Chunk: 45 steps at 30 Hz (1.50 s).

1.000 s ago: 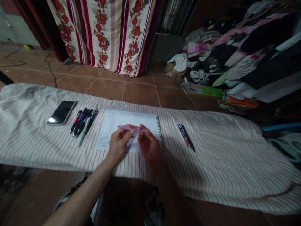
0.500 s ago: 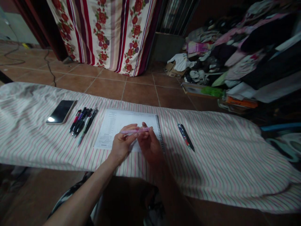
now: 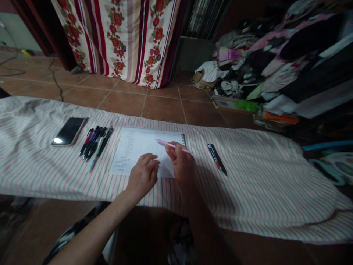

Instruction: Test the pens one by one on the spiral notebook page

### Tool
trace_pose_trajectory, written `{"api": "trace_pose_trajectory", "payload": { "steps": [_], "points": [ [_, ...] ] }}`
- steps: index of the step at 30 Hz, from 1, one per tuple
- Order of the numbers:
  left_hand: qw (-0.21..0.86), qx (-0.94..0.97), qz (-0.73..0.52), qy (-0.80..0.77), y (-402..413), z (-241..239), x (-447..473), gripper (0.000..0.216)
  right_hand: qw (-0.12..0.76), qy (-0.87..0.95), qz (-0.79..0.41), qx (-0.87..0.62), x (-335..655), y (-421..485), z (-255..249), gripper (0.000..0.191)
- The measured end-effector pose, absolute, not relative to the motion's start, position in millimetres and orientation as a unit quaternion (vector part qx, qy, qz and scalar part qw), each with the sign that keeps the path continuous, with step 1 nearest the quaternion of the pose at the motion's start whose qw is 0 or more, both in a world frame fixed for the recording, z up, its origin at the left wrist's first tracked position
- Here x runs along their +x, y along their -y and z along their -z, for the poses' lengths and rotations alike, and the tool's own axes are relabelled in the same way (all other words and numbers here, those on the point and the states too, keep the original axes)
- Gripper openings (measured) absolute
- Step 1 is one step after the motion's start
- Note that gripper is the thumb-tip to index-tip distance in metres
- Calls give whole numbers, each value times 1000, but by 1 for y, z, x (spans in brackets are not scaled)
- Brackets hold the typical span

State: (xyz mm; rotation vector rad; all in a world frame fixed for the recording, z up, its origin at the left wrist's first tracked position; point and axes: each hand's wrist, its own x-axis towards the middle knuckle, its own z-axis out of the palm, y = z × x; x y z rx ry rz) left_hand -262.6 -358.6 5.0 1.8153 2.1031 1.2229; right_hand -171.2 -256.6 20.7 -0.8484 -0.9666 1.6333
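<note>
A pink pen [image 3: 168,143] is held in my right hand [image 3: 182,162], its tip pointing left over the page. My left hand [image 3: 143,173] has let its fingers curl loosely apart, with nothing in them, above the lower part of the notebook. The spiral notebook [image 3: 143,141] lies flat on the striped cloth, its coil on the right side and printed text down the left of the page. Part of the notebook is hidden behind both hands.
Left of the notebook lies a bunch of several pens [image 3: 96,142], with a smartphone [image 3: 69,131] beyond them. Two pens [image 3: 217,159] rest on the striped cloth [image 3: 261,176] at the right. Past the far edge are a tiled floor, a flowered curtain [image 3: 118,36] and piled clothes [image 3: 248,62].
Both hands were on the pink pen before. My left hand has let go and drawn down, while the right now holds the pen alone, tilted with its tip to the left.
</note>
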Motion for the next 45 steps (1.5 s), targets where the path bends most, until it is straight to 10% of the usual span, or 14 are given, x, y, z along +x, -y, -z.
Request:
{"api": "trace_pose_trajectory", "payload": {
  "steps": [15, 45],
  "points": [
    [-26, 669, -273, -691, 361, -1, -263, 24, 420, 727, -396, -373, -172, 251, -8, 22],
    [-8, 672, -274, -688, 361, -4, -263, 23, 467, 677, -354, -446, -153, 247, -28, 26]
  ]
}}
